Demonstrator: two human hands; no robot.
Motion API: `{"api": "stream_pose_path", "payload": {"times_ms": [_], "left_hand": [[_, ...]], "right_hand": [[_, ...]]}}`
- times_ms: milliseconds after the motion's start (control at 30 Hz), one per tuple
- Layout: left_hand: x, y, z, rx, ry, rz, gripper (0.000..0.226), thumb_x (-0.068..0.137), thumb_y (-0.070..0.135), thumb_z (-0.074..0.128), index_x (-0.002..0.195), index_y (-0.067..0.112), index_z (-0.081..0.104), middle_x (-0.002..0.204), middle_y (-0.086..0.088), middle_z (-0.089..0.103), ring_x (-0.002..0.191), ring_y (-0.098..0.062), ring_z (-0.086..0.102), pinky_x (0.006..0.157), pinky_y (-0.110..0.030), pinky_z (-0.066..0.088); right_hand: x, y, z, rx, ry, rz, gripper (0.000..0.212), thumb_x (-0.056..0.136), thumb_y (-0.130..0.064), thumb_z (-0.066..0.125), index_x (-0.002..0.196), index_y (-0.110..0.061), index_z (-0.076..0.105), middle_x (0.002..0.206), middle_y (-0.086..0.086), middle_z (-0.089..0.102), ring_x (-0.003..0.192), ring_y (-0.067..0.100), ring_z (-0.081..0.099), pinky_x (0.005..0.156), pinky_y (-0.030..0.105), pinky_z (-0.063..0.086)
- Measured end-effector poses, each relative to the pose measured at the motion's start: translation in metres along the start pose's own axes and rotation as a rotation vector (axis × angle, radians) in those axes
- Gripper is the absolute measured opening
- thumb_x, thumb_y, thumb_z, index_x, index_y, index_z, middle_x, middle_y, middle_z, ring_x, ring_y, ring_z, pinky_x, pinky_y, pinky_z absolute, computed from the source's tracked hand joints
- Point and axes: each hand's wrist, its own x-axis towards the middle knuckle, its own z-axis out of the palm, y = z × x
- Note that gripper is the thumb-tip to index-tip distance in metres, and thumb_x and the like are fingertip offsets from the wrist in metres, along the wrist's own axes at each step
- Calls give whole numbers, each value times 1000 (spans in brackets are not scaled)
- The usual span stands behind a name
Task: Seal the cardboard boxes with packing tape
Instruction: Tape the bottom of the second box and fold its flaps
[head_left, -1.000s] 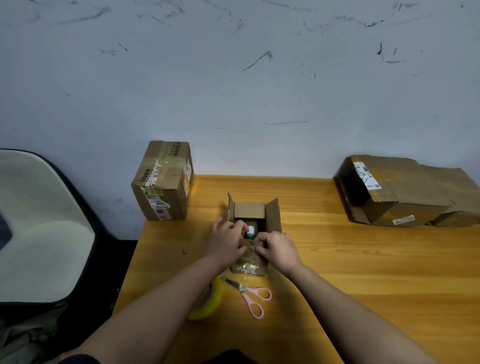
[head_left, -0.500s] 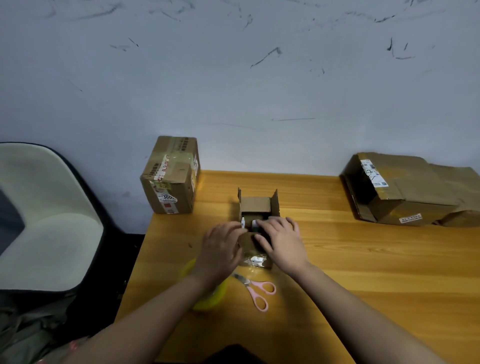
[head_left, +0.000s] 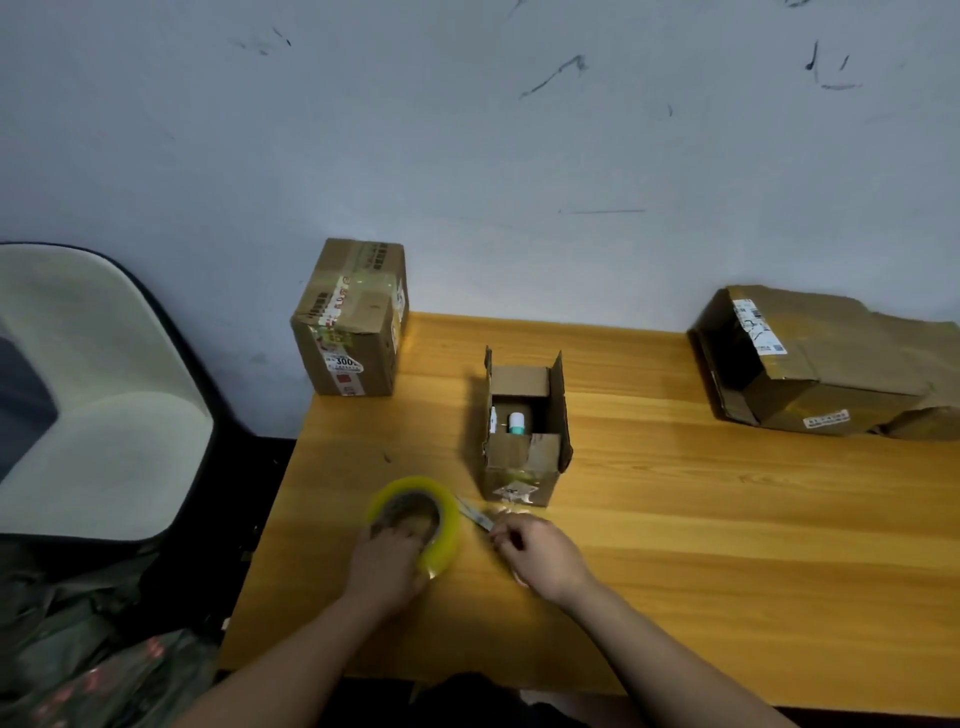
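Since the small open box (head_left: 524, 441) near the bench's back edge needed sealing, we gripped the tape roll (head_left: 414, 519) with our left hand (head_left: 387, 564) by the front-left corner, right hand (head_left: 540, 556) curled round the scissors (head_left: 480, 519) for cutting.

scissors (head_left: 475, 517): handles hidden under the right hand (head_left: 540, 553), only the blades show past its fingers
tape roll (head_left: 415, 519): near rim covered by the left hand (head_left: 387, 564), fingers inside the core
flattened box (head_left: 831, 364): cut off at the right edge
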Motion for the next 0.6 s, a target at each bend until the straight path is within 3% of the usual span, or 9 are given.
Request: {"api": "stream_pose_path", "payload": {"times_ms": [100,167,267,367,467,600], "left_hand": [[-2,-11,-8,-266,-33,-68,47,88,45,61,132,30,52,132,8,56,124,-16,50,108,-36,30],[-7,-17,-14,-678,-98,-117,52,86,37,68,133,20,54,134,2,58,121,-16,54,106,-36,39],[-25,-20,-29,-1108,-158,-112,48,85,19,72,130,13,56,127,-5,62,113,-17,60,101,-40,47],[-42,-18,-40,-1275,-138,-115,58,83,9,72,136,10,48,129,-10,60,117,-22,58,101,-41,47],[-50,-16,-52,-1310,-83,-90,68,82,7,73,141,13,40,132,-9,56,119,-19,56,100,-35,48],[-56,-12,-67,-1270,-21,-32,70,82,9,73,140,24,36,132,-1,53,119,-12,52,96,-25,47]], "right_hand": [[5,-9,3,127,-86,-7,44,93,-36,60,133,-22,49,131,1,52,118,17,53,97,34,45],[6,-19,-2,327,-119,-6,75,87,-41,68,148,-22,29,147,0,36,133,16,39,110,32,36],[8,-35,-17,491,-133,-44,95,81,-41,75,153,-22,16,152,-5,23,139,11,26,110,24,28],[8,-45,-34,474,-169,-111,98,78,-40,77,153,-24,16,148,-11,24,132,2,25,105,18,26],[10,-52,-49,461,-214,-149,93,76,-40,79,151,-26,25,149,-10,33,134,6,34,110,25,33],[6,-61,-66,372,-114,-232,83,74,-41,81,144,-28,38,137,-15,40,129,5,39,109,29,37]]}}
